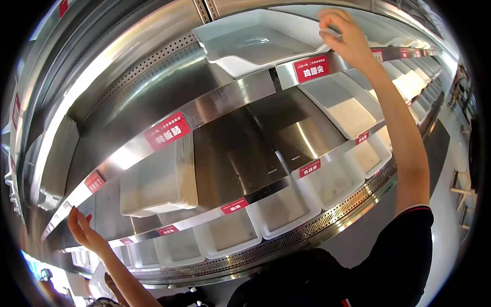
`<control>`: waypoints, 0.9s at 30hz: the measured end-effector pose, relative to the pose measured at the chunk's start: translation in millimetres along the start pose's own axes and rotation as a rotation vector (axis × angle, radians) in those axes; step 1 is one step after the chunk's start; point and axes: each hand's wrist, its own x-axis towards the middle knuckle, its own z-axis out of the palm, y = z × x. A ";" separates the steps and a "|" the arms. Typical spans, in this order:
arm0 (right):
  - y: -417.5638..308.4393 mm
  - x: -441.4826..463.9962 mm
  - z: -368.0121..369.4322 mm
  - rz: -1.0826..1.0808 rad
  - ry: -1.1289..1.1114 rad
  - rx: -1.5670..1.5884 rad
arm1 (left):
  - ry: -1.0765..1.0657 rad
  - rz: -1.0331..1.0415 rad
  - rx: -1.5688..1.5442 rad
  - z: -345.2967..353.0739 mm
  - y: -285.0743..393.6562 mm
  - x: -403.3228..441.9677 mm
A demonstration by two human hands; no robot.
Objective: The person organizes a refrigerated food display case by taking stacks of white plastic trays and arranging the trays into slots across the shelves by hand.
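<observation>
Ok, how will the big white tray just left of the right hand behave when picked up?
The tray is probably stiff, since its walls stand without visible sagging. It looks fairly light for its size: the walls seem thin. Its glossy floor suggests it could be somewhat slippery.

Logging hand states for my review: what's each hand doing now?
Left hand: open, fingers loosely curled, nothing visible in it, near the silver metal shelf edge.
Right hand: half-open, no object visible in it, beside the white rectangular tray; contact unclear.
</observation>
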 end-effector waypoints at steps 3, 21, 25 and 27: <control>-44.5 12.8 -3.8 -0.061 0.043 -0.254 | 0.005 0.006 0.003 -9.1 -20.4 16.6; -128.4 1.9 78.8 0.600 -0.199 -0.274 | -0.053 -0.054 -0.162 -147.4 -232.6 77.2; -220.1 48.4 85.7 0.249 0.233 -0.194 | -0.002 -0.056 -0.196 -139.8 -176.0 110.0; -302.0 66.8 113.9 0.308 0.076 0.177 | -0.002 0.065 -0.014 -121.1 -147.5 145.5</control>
